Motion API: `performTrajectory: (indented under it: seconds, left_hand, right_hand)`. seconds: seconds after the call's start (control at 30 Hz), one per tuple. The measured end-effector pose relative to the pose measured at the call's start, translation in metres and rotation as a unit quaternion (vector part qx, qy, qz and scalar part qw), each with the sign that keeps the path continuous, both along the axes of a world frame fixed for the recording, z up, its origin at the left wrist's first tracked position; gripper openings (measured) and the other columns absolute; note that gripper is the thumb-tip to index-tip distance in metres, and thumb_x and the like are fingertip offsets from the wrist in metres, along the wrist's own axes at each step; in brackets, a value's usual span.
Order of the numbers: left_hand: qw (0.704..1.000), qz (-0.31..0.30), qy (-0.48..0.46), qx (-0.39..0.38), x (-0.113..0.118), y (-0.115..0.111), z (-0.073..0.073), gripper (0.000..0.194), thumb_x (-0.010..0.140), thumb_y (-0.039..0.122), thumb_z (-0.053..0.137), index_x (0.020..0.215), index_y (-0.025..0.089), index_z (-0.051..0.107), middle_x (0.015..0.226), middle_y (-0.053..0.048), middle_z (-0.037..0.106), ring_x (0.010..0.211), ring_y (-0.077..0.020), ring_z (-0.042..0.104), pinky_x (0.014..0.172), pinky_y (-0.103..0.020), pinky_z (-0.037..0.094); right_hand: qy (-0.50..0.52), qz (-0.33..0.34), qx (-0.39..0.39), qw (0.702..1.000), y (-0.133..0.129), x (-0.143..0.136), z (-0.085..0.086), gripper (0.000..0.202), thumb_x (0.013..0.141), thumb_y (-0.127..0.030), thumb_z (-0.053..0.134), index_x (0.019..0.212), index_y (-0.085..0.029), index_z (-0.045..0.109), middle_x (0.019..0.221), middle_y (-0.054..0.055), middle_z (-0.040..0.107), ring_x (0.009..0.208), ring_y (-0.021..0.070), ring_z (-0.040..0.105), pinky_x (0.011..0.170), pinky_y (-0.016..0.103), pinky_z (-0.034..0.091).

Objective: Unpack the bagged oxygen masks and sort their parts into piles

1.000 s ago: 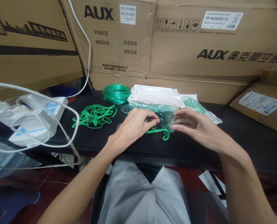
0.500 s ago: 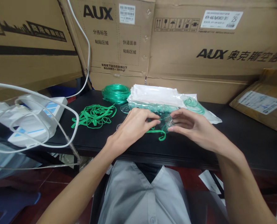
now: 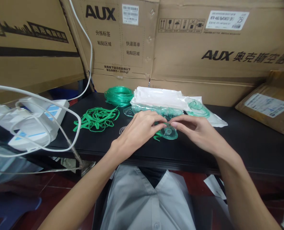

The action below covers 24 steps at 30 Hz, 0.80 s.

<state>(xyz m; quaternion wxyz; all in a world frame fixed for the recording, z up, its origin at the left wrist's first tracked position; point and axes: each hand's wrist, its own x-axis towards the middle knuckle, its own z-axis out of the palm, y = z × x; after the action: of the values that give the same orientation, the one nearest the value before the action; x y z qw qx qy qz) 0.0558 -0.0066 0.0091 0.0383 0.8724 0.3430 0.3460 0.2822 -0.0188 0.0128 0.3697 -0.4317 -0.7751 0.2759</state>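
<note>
In the middle of the black table, a clear green-tinted plastic face mask point(image 3: 170, 134) hangs below my fingertips. My left hand point(image 3: 140, 129) pinches at the mask's upper edge, thumb against fingers. Facing it, my right hand point(image 3: 197, 126) closes thumb and forefinger on the same edge, the two sets of fingertips almost touching. A green elastic strap point(image 3: 157, 137) shows below my left fingers, and a bit of it runs up between the hands. My fingers hide how strap and mask meet. Left of my hands lies a loose pile of green straps point(image 3: 96, 119).
Behind my hands are coiled green tubing point(image 3: 119, 96), white packets point(image 3: 160, 95), more clear masks point(image 3: 170, 111) and a bag with tubing point(image 3: 199, 108). White cables and a power strip point(image 3: 32, 134) crowd the left. Cardboard boxes point(image 3: 192, 57) wall the back; a parcel point(image 3: 266, 102) stands right.
The mask has turned so its body hangs lower, facing me. My right hand has shifted left to meet the left fingertips. The strap's curled end no longer hangs out below.
</note>
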Motion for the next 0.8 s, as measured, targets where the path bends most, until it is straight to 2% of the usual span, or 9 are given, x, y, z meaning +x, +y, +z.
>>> performTrajectory:
  seconds: [0.27,0.53,0.63,0.8]
  left_hand:
    - [1.0,-0.009,-0.005,0.002,0.001,0.001,-0.003,0.014,0.095,0.023,0.07,0.106,0.021,0.077,0.101,0.001,0.075,0.095,-0.0172,0.067,0.087,-0.028,0.046]
    - [0.997,0.014,0.032,-0.068,-0.004,0.001,-0.006,0.025,0.097,0.029,0.064,0.12,0.028,0.073,0.114,0.001,0.075,0.102,-0.0201,0.067,0.085,-0.03,0.048]
    - [0.996,0.033,0.032,-0.071,-0.009,0.002,-0.004,0.027,0.097,0.025,0.061,0.12,0.029,0.073,0.119,0.001,0.074,0.109,-0.0214,0.065,0.091,-0.032,0.048]
    - [0.997,0.046,-0.009,-0.065,-0.012,0.003,0.002,0.027,0.094,0.021,0.058,0.111,0.028,0.076,0.112,0.002,0.075,0.112,-0.0215,0.063,0.101,-0.034,0.045]
  right_hand:
    - [0.032,0.009,0.03,0.999,0.005,-0.007,-0.01,0.02,0.093,-0.042,0.07,0.093,-0.023,0.076,0.1,0.002,0.076,0.093,0.0208,0.068,0.084,0.031,0.052]
    - [0.008,0.008,0.014,1.0,0.007,-0.004,-0.011,0.018,0.094,-0.041,0.068,0.093,-0.024,0.074,0.106,0.003,0.075,0.101,0.0228,0.068,0.089,0.034,0.05]
    - [-0.01,0.0,0.016,1.0,0.008,0.001,-0.009,0.018,0.095,-0.041,0.067,0.092,-0.024,0.073,0.109,0.003,0.074,0.103,0.024,0.068,0.09,0.036,0.05]
    - [-0.075,-0.033,0.055,0.995,0.008,0.007,-0.008,0.015,0.097,-0.037,0.064,0.093,-0.025,0.071,0.101,0.002,0.072,0.096,0.0221,0.066,0.087,0.036,0.048]
